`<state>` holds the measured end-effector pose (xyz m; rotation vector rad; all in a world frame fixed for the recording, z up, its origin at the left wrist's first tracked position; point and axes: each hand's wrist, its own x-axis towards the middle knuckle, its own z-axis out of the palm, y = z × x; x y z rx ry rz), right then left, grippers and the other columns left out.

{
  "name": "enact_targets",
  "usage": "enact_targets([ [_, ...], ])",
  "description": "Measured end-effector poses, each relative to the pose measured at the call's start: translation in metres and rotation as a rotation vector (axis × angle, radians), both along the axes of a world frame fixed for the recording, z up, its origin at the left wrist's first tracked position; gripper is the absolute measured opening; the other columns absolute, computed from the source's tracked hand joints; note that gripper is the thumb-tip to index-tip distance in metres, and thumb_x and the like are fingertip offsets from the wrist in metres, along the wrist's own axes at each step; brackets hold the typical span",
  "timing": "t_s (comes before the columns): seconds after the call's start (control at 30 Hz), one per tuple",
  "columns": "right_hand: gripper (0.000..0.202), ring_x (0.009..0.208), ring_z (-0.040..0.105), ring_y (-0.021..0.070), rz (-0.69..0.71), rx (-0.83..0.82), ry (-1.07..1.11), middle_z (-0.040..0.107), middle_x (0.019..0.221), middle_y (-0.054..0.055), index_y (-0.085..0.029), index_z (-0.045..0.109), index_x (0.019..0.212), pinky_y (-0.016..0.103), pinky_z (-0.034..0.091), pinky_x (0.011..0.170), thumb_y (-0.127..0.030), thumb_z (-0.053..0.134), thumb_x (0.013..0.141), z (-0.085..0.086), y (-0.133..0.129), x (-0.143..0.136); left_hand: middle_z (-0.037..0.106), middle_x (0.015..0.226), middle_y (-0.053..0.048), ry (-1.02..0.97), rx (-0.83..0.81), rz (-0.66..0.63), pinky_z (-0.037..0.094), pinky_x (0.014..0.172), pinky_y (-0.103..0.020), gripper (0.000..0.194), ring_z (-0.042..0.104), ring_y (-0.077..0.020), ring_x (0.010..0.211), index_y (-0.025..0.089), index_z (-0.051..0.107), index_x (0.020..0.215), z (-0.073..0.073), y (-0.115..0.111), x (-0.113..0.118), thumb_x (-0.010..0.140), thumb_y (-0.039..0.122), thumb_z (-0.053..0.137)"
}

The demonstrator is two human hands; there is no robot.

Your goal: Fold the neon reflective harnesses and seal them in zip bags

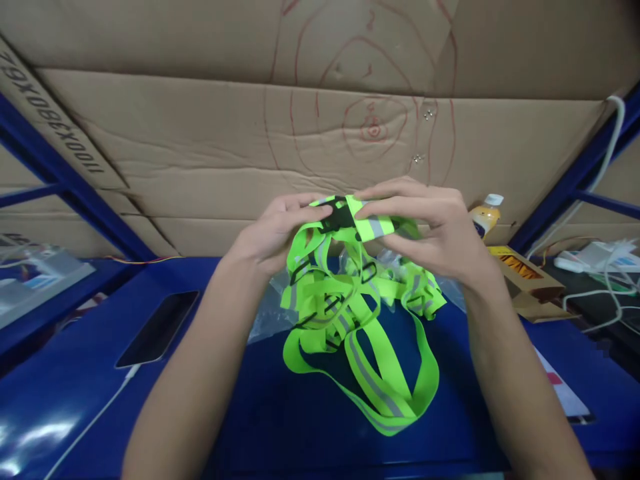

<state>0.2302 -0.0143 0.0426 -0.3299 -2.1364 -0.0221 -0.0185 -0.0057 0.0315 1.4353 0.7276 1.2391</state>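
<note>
Both forearms reach forward and angle inward, so the hands meet at a black buckle (pixel 339 217) raised above the counter (pixel 260 420). The left hand (pixel 277 230), left of the buckle, grips its near end, thumb laid flat along the front and pointing right. The right hand (pixel 433 223), right of the buckle, is bent at the knuckles, its fingers pinching the reflective strap (pixel 374 223) that joins it. Below the buckle, the neon-yellow webbing (pixel 385 390) sags in tangled loops; whether its lowest loop touches the counter I cannot tell.
</note>
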Motion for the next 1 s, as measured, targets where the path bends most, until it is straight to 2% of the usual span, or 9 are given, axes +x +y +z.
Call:
enact_targets([
  [0.07, 0.030, 0.125, 0.076, 0.0281, -0.024, -0.047, -0.077, 0.078, 0.139, 0.006, -0.028, 0.083, 0.121, 0.044, 0.059, 0.110, -0.037, 0.086, 0.092, 0.005, -0.005, 0.006, 0.081, 0.095, -0.006, -0.025, 0.026, 0.042, 0.063, 0.069, -0.032, 0.038, 0.075, -0.0192, 0.075, 0.016, 0.080, 0.100, 0.001, -0.002, 0.001, 0.072, 0.033, 0.099],
  [0.17, 0.045, 0.127, 0.074, 0.0300, -0.094, -0.091, -0.040, 0.077, 0.141, 0.007, -0.028, 0.078, 0.134, 0.045, 0.059, 0.111, -0.043, 0.086, 0.092, 0.009, -0.009, 0.013, 0.080, 0.100, -0.002, 0.002, 0.329, 0.138, 0.061, 0.077, -0.028, 0.034, 0.075, -0.0168, 0.085, 0.020, 0.078, 0.102, 0.000, -0.009, 0.007, 0.076, 0.030, 0.098],
  [0.27, 0.041, 0.112, 0.078, 0.0289, -0.146, -0.140, -0.052, 0.082, 0.128, 0.005, -0.028, 0.078, 0.133, 0.043, 0.062, 0.099, -0.046, 0.081, 0.096, 0.011, -0.009, 0.018, 0.078, 0.105, -0.002, 0.148, 0.692, 0.227, 0.058, 0.091, -0.029, 0.019, 0.072, -0.0166, 0.098, 0.021, 0.079, 0.106, 0.001, -0.020, 0.015, 0.089, 0.024, 0.088],
  [0.33, 0.034, 0.101, 0.079, 0.0274, -0.154, -0.165, -0.092, 0.084, 0.116, 0.003, -0.028, 0.082, 0.124, 0.041, 0.062, 0.091, -0.049, 0.079, 0.097, 0.011, -0.008, 0.020, 0.078, 0.106, -0.002, 0.219, 0.795, 0.281, 0.058, 0.095, -0.032, 0.015, 0.072, -0.0180, 0.102, 0.021, 0.078, 0.108, 0.003, -0.027, 0.019, 0.094, 0.024, 0.083],
  [0.53, 0.021, 0.100, 0.081, 0.0281, -0.212, -0.026, 0.061, 0.086, 0.110, 0.001, -0.034, 0.085, 0.114, 0.045, 0.064, 0.092, -0.046, 0.075, 0.101, 0.006, -0.006, 0.022, 0.078, 0.114, -0.007, 0.285, 0.679, 0.335, 0.061, 0.096, -0.039, 0.032, 0.073, -0.0246, 0.107, 0.021, 0.076, 0.111, 0.003, -0.026, 0.019, 0.097, 0.049, 0.080],
  [0.7, 0.026, 0.120, 0.077, 0.0305, -0.203, 0.174, 0.154, 0.083, 0.128, 0.002, -0.039, 0.084, 0.123, 0.055, 0.063, 0.106, -0.032, 0.065, 0.106, -0.003, 0.004, 0.013, 0.080, 0.118, -0.010, 0.196, 0.520, 0.279, 0.061, 0.098, -0.043, 0.059, 0.073, -0.0309, 0.121, 0.023, 0.079, 0.116, 0.000, -0.016, 0.019, 0.107, 0.073, 0.049],
  [0.8, 0.033, 0.125, 0.075, 0.0301, -0.181, 0.305, 0.159, 0.081, 0.134, 0.002, -0.038, 0.082, 0.126, 0.057, 0.060, 0.111, -0.023, 0.060, 0.106, -0.007, 0.011, 0.006, 0.080, 0.102, -0.010, 0.187, 0.369, 0.137, 0.063, 0.076, -0.039, 0.050, 0.078, -0.0306, 0.100, 0.020, 0.079, 0.112, -0.001, -0.017, 0.020, 0.101, 0.067, 0.065],
  [0.87, 0.030, 0.129, 0.073, 0.0316, -0.185, 0.278, 0.128, 0.079, 0.138, 0.004, -0.037, 0.081, 0.126, 0.058, 0.057, 0.114, -0.025, 0.063, 0.105, -0.007, 0.011, 0.003, 0.081, 0.101, -0.009, 0.164, 0.302, 0.098, 0.061, 0.065, -0.035, 0.044, 0.078, -0.0275, 0.088, 0.020, 0.078, 0.115, -0.001, -0.018, 0.019, 0.094, 0.059, 0.079],
  [1.0, 0.030, 0.137, 0.068, 0.0348, -0.203, 0.128, -0.005, 0.072, 0.148, 0.007, -0.033, 0.076, 0.128, 0.058, 0.055, 0.118, -0.041, 0.078, 0.098, 0.002, -0.002, 0.005, 0.080, 0.120, -0.010, 0.127, 0.394, 0.160, 0.064, 0.079, -0.035, 0.051, 0.079, -0.0264, 0.100, 0.021, 0.075, 0.124, -0.002, -0.014, 0.012, 0.084, 0.048, 0.093],
])
